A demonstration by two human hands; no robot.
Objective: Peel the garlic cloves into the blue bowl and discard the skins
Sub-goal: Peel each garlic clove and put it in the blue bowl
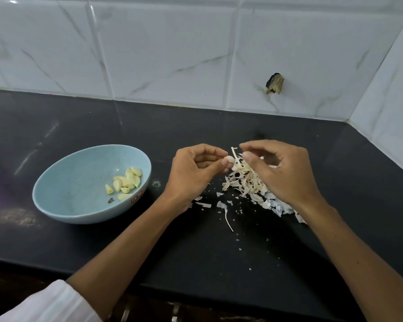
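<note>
Head view: several peeled cloves sit in the blue bowl, well left of both hands. Left hand pinches a clove while right hand pinches a skin strip off it, so peeling prob. isn't finished. Skin pile under the right hand isn't discarded yet.

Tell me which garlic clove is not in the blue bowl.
The clove pinched in the left hand, beside the skin pile; the other cloves lie peeled inside the blue bowl.
</note>
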